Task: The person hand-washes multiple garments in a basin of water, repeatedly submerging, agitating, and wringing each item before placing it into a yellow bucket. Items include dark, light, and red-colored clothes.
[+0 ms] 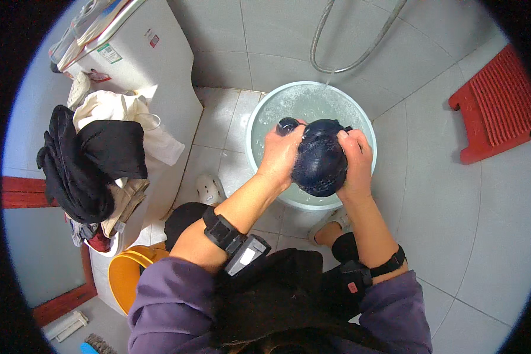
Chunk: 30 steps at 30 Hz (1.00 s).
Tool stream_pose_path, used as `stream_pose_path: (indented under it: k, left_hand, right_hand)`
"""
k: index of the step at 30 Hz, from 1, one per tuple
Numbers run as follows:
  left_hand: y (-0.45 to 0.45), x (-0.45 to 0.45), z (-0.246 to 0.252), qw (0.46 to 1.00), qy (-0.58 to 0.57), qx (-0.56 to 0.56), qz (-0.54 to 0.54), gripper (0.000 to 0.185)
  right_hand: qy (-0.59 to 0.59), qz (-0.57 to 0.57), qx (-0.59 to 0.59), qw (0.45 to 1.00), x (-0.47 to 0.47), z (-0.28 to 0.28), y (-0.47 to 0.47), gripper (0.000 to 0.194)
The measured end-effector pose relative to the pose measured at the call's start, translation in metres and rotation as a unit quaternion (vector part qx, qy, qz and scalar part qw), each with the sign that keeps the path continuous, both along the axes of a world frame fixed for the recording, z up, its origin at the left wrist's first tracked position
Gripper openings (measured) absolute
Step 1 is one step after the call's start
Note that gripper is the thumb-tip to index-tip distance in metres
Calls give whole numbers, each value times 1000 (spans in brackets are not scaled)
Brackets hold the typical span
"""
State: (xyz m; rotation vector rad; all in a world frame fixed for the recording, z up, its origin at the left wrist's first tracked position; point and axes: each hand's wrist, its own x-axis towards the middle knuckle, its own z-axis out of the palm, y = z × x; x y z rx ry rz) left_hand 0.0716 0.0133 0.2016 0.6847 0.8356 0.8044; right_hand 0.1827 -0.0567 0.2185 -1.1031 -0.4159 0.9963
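Note:
A wet, dark navy cloth (321,157), ballooned into a round bulge, is held between my two hands above a basin. My left hand (278,150) grips its left side, with a small bunched knob of the same dark fabric showing above the fingers. On the other side, my right hand (355,161) clasps the fabric's edge with thumb and fingers. Below is a round pale blue basin (250,146) of cloudy, bubbly water. Water runs into it from above at the back. What the cloth bulges around, air or water, is hidden.
A metal shower hose (316,48) hangs behind the basin. A red ribbed plastic stool (491,115) is at the right. At the left, dark and light clothes (110,146) lie heaped against a white appliance (159,66). An orange bucket (124,278) and a blue-handled brush (95,345) are lower left.

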Motion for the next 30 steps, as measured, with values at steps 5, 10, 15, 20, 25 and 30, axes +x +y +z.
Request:
stream_pose_path:
  k: [5, 10, 15, 20, 25, 30]
  left_hand:
    - [-4, -5, 21, 931, 177, 318, -26, 11]
    - [-12, -10, 17, 818, 205, 533, -67, 16]
    - [-18, -12, -2, 918, 258, 293, -75, 29]
    - [-20, -15, -7, 993, 19, -113, -9, 84]
    - [-27, -19, -3, 948, -38, -246, -199, 72]
    - [-13, -19, 16, 911, -259, -258, -191, 50]
  right_hand:
    - [216, -12, -20, 976, -8, -22, -4, 11]
    - [381, 110, 19, 918, -11, -43, -19, 27]
    - [355, 67, -95, 928, -8, -55, -18, 19]
    - [149, -27, -78, 985, 8, -36, -11, 31]
    - [-403, -23, 49, 914, -15, -3, -9, 29]
    - [-392, 235, 31, 889, -15, 61, -9, 43]
